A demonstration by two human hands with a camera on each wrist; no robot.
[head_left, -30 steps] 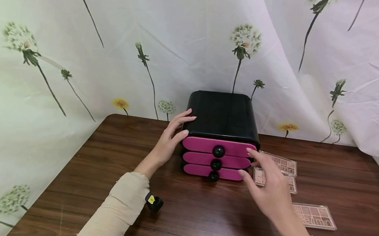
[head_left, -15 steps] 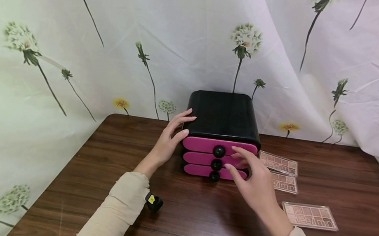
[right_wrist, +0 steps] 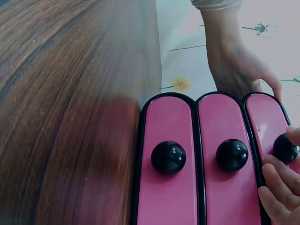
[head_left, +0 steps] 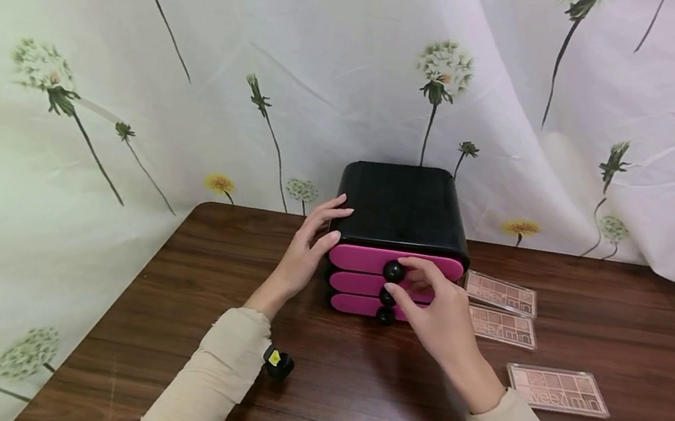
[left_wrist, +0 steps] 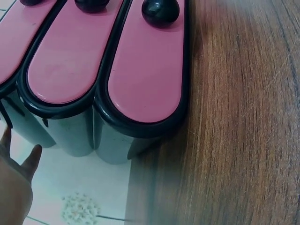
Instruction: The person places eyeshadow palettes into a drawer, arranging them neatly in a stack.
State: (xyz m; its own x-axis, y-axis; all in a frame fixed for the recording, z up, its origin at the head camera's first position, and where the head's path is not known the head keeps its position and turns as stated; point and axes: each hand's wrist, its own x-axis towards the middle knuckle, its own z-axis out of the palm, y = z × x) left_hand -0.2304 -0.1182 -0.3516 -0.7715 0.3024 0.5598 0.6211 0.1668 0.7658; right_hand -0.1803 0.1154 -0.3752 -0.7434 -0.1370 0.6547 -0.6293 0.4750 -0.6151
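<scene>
A black drawer box (head_left: 402, 203) with three pink drawer fronts stands on the wooden table, each front bearing a round black knob. My left hand (head_left: 302, 253) rests against the box's left side, fingers extended over its top edge and thumb at the front corner. In the left wrist view the left hand (left_wrist: 14, 183) shows only partly. With thumb and index finger, my right hand (head_left: 437, 313) pinches the top drawer's knob (head_left: 393, 271). The right wrist view shows the fingertips on both sides of that knob (right_wrist: 284, 148). All the drawers sit closed.
Right of the box lie two clear-lidded makeup palettes (head_left: 501, 294), close together. A third palette (head_left: 558, 390) lies nearer on the table (head_left: 338, 404). A white cloth (head_left: 346, 78) printed with dandelions hangs behind. Both wrists wear black cameras.
My right hand has moved left across the drawer fronts and its thumb and index finger have come onto the top knob. The left hand has stayed on the box.
</scene>
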